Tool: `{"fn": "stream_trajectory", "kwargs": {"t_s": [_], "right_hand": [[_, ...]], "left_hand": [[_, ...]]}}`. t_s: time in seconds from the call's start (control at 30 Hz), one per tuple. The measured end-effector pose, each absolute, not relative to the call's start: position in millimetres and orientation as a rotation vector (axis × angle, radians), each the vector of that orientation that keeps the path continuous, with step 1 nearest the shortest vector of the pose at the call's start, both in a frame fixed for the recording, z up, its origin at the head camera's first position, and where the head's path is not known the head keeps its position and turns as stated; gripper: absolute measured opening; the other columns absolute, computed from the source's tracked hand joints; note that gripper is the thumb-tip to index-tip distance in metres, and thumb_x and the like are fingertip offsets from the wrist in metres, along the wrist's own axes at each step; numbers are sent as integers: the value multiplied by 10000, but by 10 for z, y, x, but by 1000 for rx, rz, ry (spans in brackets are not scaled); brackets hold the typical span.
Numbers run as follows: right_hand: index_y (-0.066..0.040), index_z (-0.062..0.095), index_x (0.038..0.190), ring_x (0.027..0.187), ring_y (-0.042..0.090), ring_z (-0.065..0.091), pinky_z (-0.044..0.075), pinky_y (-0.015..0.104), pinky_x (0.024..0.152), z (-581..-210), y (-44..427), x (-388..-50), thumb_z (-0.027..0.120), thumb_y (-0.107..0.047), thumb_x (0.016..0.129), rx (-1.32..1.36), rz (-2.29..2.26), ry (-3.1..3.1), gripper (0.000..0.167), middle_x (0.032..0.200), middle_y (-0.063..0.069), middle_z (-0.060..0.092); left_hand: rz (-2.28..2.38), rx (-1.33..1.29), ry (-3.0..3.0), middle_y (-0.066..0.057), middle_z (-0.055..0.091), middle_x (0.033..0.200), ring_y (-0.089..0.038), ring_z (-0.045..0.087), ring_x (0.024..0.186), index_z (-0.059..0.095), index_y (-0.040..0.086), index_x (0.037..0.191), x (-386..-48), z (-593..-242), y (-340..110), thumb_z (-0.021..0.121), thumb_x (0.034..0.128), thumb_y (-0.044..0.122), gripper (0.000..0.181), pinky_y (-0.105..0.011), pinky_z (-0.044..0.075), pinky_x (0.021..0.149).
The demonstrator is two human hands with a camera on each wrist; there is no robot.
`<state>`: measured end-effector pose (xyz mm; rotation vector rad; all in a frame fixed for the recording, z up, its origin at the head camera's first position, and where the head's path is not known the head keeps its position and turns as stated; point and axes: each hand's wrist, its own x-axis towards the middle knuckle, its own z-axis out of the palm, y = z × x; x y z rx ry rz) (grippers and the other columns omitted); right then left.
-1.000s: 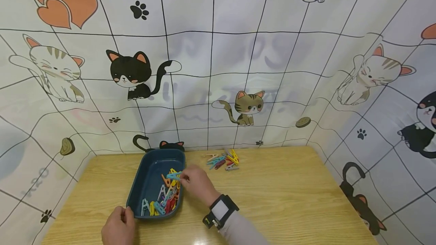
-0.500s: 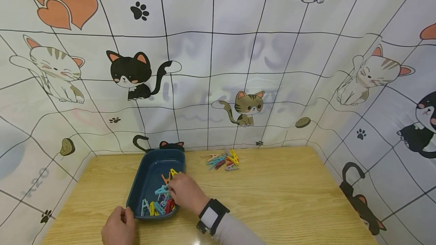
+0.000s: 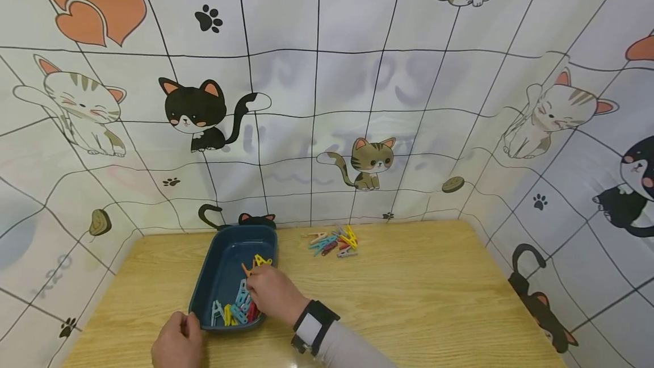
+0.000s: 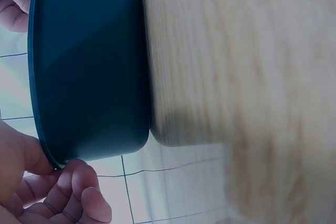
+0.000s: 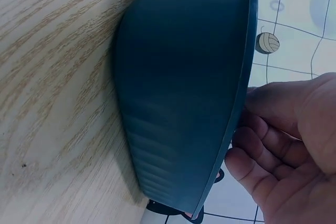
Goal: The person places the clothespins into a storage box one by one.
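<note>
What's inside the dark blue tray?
Inside the tray are clips: light blue, yellow, orange and red ones show. The right hand covers some of the inside, so what's under it is hidden.

Smooth plastic tray, plastic clothespins, glossy wood-grain tabletop

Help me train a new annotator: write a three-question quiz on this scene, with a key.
1. Multiple choice: what does the left hand pinch?
A) a yellow clothespin
B) the tray's rim
C) the table's edge
2. True or false: the pile of clothespins outside the tray lies to the tray's left.
3. Fill in: the hand reaching over the tray's side is the ____ hand.
Key:
1. B
2. False; the pile lies to its right.
3. right
</note>
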<state>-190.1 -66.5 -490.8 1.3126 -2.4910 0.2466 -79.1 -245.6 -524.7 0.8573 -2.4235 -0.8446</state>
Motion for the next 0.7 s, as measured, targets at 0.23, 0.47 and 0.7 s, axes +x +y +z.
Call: {"fn": "stream_trajectory", "kwargs": {"t_s": [0.23, 0.47, 0.7], "right_hand": [[-166, 806, 928, 855, 29, 636, 508, 129, 824, -4944, -587, -1934, 751, -175, 945, 1293, 372, -2489, 58, 886, -72, 706], [-155, 794, 894, 761, 15, 554, 460, 125, 722, -4931, -459, -1971, 723, -165, 960, 1196, 566, -2577, 98, 821, -80, 630], [-140, 796, 889, 761, 20, 517, 428, 136, 679, -4895, -307, -2049, 729, -144, 946, 1062, 688, -2621, 88, 822, -77, 629]], "left_hand": [[-832, 836, -2412, -57, 500, 609, -201, 454, 551, 539, 51, 703, -781, -5266, -2457, 578, 963, 93, 267, -318, 330, 520], [-824, 815, -2397, -50, 496, 602, -190, 446, 543, 544, 52, 702, -782, -5283, -2460, 590, 962, 87, 266, -320, 328, 515], [-814, 793, -2365, -42, 486, 591, -181, 436, 533, 522, 70, 678, -780, -5286, -2454, 600, 950, 73, 283, -320, 323, 509]]}}
